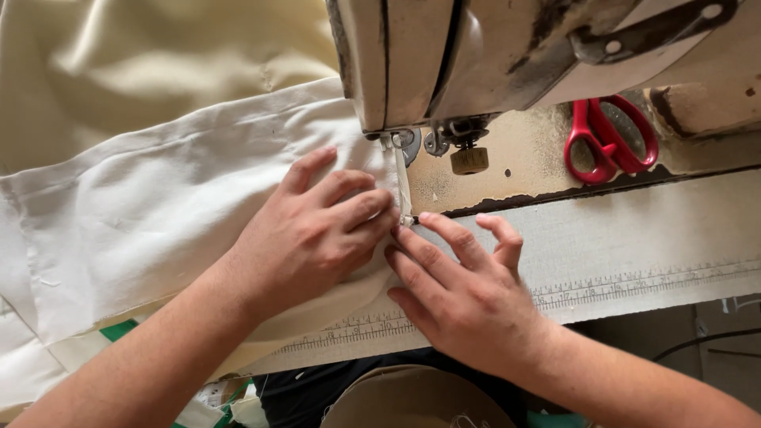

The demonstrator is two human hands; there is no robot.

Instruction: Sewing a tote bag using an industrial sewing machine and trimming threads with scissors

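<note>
1. The left hand [313, 230] lies flat, palm down, on the white cloth [158, 206] at the centre of the frame. Its fingers are spread and pressing the cloth to the tabletop [634, 238]; it pins the cloth rather than pinching it.
2. The right hand [460, 285] sits just beside it, lower and to the right. Its index finger reaches up and left to the cloth's folded edge [403, 194], while the other fingers rest loosely curled on the tabletop. Nothing is clenched in it.
3. The folded edge is a narrow strip running from the fingertips straight up the frame to the presser foot [404, 143] of the sewing machine [444, 55]. Its long axis points top to bottom. Both hands meet at its lower end, with the left fingertips touching it from the left and the right index from the right; the two are about equally near.
4. The bulk of the white cloth spreads left and toward the lower left, under the left forearm. A cream cloth [119, 63] lies beyond it in the upper left.
5. Red-handled scissors [610, 139] rest on the machine bed at upper right, well apart from both hands.
6. A printed ruler strip [634, 285] runs along the tabletop's near edge, passing under the right hand.
7. Between the fingertips and the presser foot there is only the short run of folded edge. The needle itself is too small to make out.
</note>
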